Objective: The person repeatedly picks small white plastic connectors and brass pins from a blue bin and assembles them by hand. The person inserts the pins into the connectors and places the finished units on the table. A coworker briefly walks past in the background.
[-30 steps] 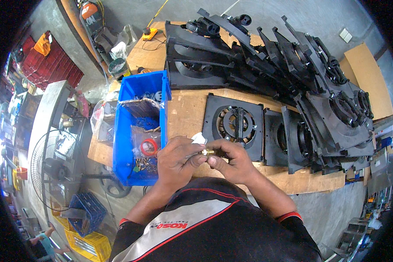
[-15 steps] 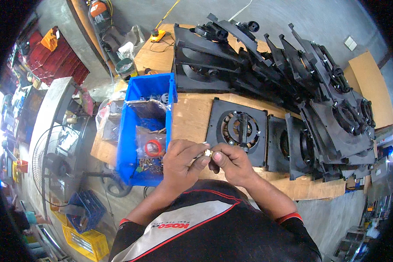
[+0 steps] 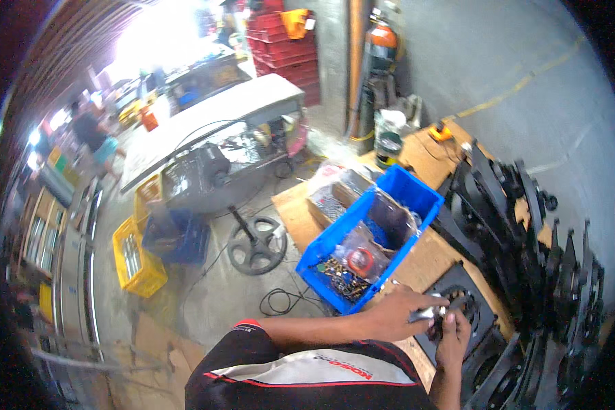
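My left hand (image 3: 398,313) and my right hand (image 3: 452,339) meet at the lower right, fingertips closed around a small shiny metal fitting (image 3: 442,311). Its exact kind is too small and blurred to tell. Beneath the hands lies a flat black square panel (image 3: 473,287) with a round grille, partly hidden by them. Left of my hands stands a blue plastic bin (image 3: 335,241). In it are many small brass-coloured parts (image 3: 345,281) and a clear bag with a red ring (image 3: 361,262).
Black panels (image 3: 485,205) are piled along the right of the wooden table (image 3: 291,205). A pedestal fan's wheel-like base (image 3: 256,246) stands on the floor at left, near a coiled black cable (image 3: 283,301) and a yellow crate (image 3: 133,258). Farther off, a person (image 3: 96,140) is walking.
The view has swung to the left, so bin, panels and hands appear farther right. Both hands stay together at the small fitting.
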`<state>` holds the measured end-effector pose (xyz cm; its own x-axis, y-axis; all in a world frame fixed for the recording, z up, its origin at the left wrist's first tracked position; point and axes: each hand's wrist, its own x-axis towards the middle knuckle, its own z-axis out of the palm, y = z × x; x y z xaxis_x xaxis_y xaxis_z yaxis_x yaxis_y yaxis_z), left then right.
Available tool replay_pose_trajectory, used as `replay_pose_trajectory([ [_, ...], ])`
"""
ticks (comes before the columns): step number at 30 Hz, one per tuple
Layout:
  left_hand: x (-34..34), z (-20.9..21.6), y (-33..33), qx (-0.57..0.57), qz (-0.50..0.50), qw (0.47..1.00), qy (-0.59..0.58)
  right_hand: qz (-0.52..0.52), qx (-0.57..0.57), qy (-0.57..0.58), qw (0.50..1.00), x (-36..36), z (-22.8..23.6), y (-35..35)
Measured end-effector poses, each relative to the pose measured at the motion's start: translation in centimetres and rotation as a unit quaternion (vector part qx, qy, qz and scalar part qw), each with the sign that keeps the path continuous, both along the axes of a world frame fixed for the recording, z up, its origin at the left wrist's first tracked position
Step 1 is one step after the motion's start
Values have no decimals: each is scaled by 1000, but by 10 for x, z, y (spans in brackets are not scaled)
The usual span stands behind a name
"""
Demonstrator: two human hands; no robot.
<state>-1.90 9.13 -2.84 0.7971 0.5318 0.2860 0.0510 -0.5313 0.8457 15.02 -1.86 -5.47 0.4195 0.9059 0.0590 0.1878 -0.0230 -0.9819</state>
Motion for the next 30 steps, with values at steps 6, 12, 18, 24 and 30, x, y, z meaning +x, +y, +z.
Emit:
replay_pose_trajectory([
  [6, -8, -4, -24, -96, -7, 995, 17, 134, -23, 46, 990, 13, 3, -7],
  [12, -6, -5, -70, -65, 60, 996, -2, 237, -57, 218, 945, 21, 9, -15],
  [18, 9, 4, -114, 9, 151, 988, 14, 218, -30, 313, 924, 30, -4, -42],
  [24, 16, 21, -139, 5, 212, 976, 44, 264, -13, 190, 945, 33, 11, -53],
  [30, 44, 22, -160, 34, 209, 977, -10, 306, -57, 341, 887, 49, 18, -83],
])
